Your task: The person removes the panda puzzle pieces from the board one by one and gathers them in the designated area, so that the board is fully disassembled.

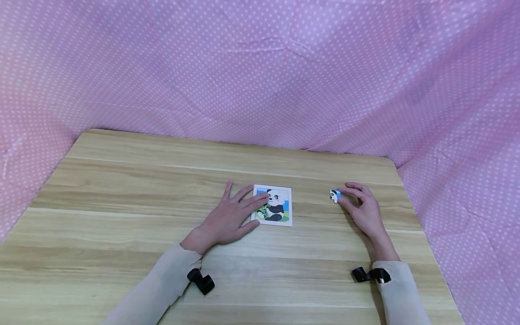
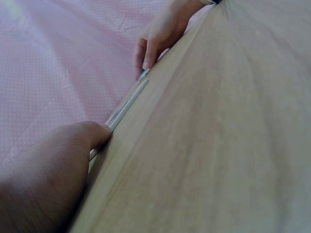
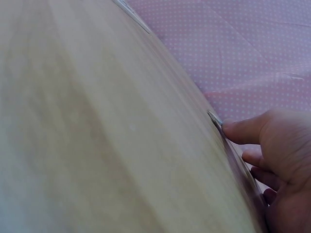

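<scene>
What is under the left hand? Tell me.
The left hand lies across the left side of the panda puzzle; printed bamboo shows between thumb and fingers. The wooden table shows beside the palm. Whatever sits directly beneath the hand is covered.

A: What lies at left?
B: A flat, square, white-bordered puzzle board (image 1: 280,223), printed with a black-and-white panda and green leaves against blue. It lies flat; the fingers of the left hand (image 1: 229,220) rest across its left side, covering part of the picture.
A: And at right?
B: A small blue, white and black jigsaw piece (image 1: 334,195) with a notched edge, well apart from the board, pinched between thumb and fingers of the right hand (image 1: 365,212).
</scene>
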A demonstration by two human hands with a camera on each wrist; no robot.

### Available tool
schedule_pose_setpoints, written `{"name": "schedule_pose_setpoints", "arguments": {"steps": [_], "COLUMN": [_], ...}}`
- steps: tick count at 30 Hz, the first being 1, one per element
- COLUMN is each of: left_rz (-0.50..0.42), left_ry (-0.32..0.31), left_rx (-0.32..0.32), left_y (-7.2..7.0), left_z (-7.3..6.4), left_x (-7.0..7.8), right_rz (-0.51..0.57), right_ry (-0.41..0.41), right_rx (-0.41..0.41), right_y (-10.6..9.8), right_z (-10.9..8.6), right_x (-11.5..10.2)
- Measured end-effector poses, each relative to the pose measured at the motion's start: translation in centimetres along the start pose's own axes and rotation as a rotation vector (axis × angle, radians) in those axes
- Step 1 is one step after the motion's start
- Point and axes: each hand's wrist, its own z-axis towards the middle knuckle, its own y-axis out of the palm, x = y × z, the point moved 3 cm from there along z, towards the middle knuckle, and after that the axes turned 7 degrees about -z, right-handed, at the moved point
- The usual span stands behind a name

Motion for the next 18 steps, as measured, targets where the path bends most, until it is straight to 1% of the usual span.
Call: {"name": "schedule_pose_setpoints", "arguments": {"steps": [9,13,18], "left_rz": [0.004,0.003,0.007], "left_ry": [0.007,0.003,0.015], "left_rx": [0.009,0.004,0.012], "left_y": [0.02,0.04,0.03], "left_z": [0.1,0.14,0.09], "left_x": [-0.03,-0.05,-0.02], "right_rz": [-0.013,-0.027,-0.047], "right_ry": [-0.004,-0.011,-0.025], "right_rx": [0.003,0.016,0.031], "right_y": [0.0,0.01,0.12], "right_z": [-0.06,-0.11,-0.14], "right_x": [0.09,0.0,-0.11]}}
